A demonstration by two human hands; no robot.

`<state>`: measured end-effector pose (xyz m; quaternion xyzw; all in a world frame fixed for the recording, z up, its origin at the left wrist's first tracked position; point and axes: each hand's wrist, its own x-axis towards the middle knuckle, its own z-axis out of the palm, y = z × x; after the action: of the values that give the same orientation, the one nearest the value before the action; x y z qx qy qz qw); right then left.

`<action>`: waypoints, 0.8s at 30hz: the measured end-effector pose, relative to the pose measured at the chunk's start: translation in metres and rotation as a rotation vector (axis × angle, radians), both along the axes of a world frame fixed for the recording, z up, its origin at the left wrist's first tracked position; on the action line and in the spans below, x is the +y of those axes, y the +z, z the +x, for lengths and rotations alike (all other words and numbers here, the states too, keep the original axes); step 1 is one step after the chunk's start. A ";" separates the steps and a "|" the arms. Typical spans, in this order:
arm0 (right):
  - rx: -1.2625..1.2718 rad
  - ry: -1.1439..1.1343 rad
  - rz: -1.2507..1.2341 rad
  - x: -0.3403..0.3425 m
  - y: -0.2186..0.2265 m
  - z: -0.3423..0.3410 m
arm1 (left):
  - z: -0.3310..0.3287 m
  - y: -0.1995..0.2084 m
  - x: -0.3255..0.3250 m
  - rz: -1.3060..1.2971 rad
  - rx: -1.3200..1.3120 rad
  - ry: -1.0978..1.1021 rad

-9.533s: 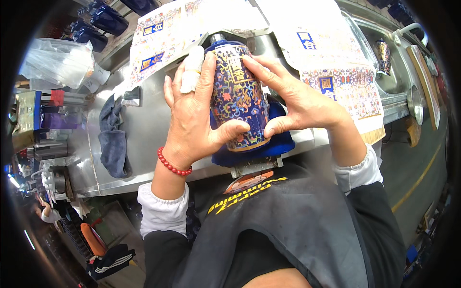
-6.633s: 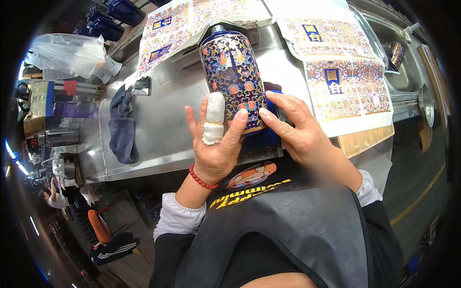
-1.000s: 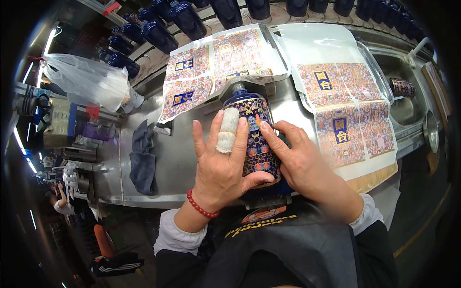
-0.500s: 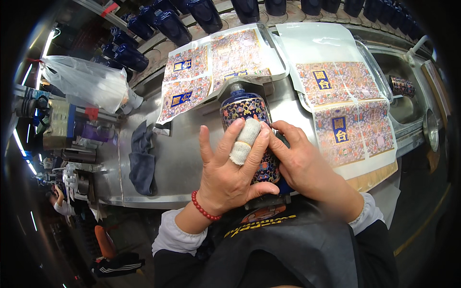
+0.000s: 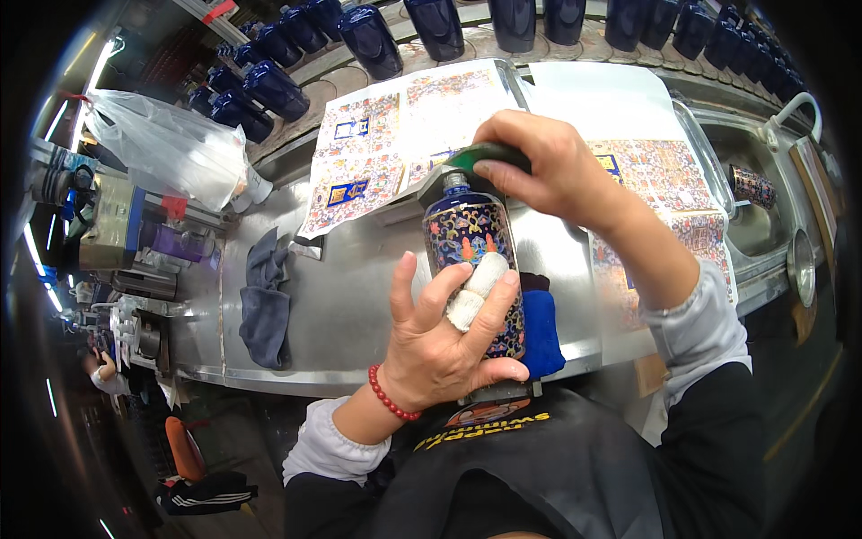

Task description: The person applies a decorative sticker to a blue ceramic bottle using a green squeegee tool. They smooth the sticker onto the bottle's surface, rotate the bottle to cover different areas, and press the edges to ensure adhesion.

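A dark blue bottle point(image 5: 460, 205) with a colourful floral covering lies on the steel bench in front of me, neck pointing away. My left hand point(image 5: 453, 328) rests on its body with fingers spread; one finger wears a white cloth wrap point(image 5: 478, 292). Beyond the bottle's neck, my right hand point(image 5: 539, 166) is closed round a thin, dark green scraper-like piece point(image 5: 489, 157). Its exact kind is unclear. A folded blue cloth point(image 5: 542, 337) sits against the bottle's right side.
Printed floral sheets point(image 5: 359, 153) lie beyond the bottle, with another stack point(image 5: 669, 171) at right. Rows of blue bottles point(image 5: 440, 31) stand along the back. A grey cloth point(image 5: 265, 305) and a hanging plastic bag point(image 5: 171, 148) are left; a sink point(image 5: 745, 126) is right.
My right hand has moved from the bottle's side up past its neck, bringing the green piece into plain view. The blue cloth now shows. My left hand stays on the bottle.
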<state>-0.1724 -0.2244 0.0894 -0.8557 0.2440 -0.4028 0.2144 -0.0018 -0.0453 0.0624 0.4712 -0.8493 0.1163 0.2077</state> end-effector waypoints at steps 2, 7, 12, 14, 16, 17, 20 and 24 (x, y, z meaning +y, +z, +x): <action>-0.036 0.081 -0.273 0.013 -0.006 -0.007 | 0.006 0.001 -0.001 0.025 0.140 -0.029; -0.200 -0.108 0.438 0.053 -0.020 -0.042 | 0.028 -0.002 -0.024 0.016 0.259 0.050; -0.251 -0.152 0.631 0.076 -0.019 -0.054 | 0.032 0.000 -0.034 0.003 0.039 -0.033; -0.222 -0.192 0.735 0.076 -0.017 -0.055 | 0.036 0.002 -0.038 0.051 0.144 -0.051; -0.187 -0.134 0.529 0.072 -0.017 -0.057 | 0.038 0.001 -0.041 0.024 0.265 0.005; -0.140 -0.137 0.472 0.069 -0.017 -0.057 | 0.039 0.000 -0.043 -0.003 0.289 0.042; -0.095 -0.116 0.447 0.062 -0.019 -0.055 | 0.036 -0.005 -0.046 0.008 0.256 0.100; -0.068 -0.124 0.421 0.066 -0.022 -0.049 | 0.035 -0.005 -0.048 -0.004 0.161 0.110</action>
<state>-0.2212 -0.1587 0.0673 -0.7613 0.3674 -0.3842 0.3713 0.0333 -0.0930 0.0572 0.5245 -0.8025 0.0909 0.2695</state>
